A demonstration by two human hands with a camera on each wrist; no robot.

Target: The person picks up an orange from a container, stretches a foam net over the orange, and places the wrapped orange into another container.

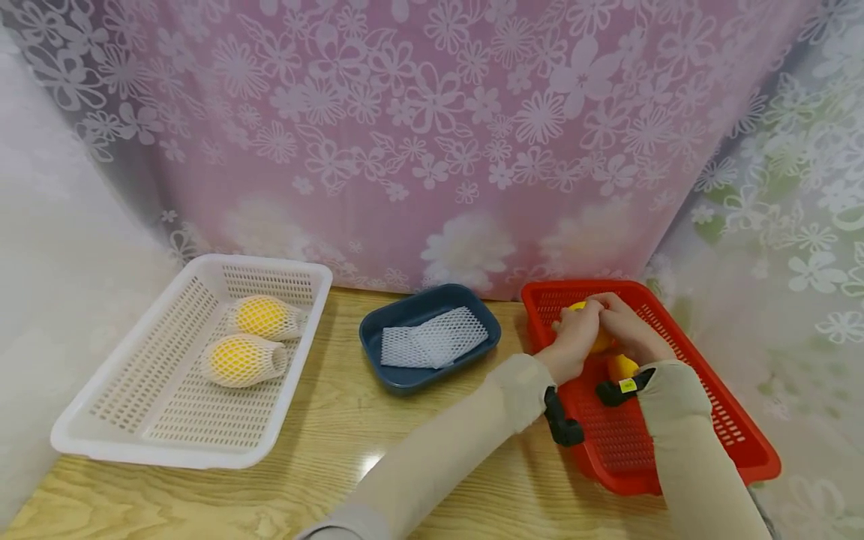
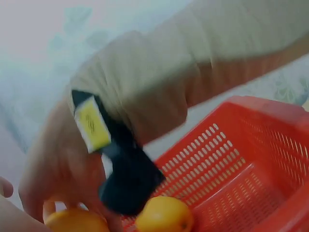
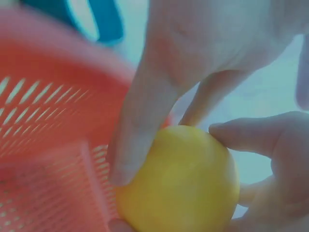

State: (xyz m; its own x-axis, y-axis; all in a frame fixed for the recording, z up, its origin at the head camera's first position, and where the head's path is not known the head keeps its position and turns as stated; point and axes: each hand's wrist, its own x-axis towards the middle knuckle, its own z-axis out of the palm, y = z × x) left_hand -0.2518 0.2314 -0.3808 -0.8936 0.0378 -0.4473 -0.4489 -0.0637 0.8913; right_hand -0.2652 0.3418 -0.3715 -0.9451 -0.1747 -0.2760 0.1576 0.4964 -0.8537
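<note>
Over the far end of the red basket (image 1: 702,367), both hands are at a round yellow fruit (image 3: 183,179). My left hand (image 1: 572,341) curls its fingers against it from the left. From the right, my right hand (image 1: 631,330) bends over it, partly hiding it in the head view. Fingertips of both hands press on its skin in the right wrist view. A second yellow fruit (image 2: 164,215) rests in the basket just below the right hand, a dark spot on its end.
A dark blue tray (image 1: 405,384) in the middle holds white foam net sleeves (image 1: 435,337). On the left, a white basket (image 1: 169,450) contains two yellow fruits in foam nets (image 1: 243,360). Wooden table (image 1: 337,420) below; a flowered curtain (image 1: 439,135) behind.
</note>
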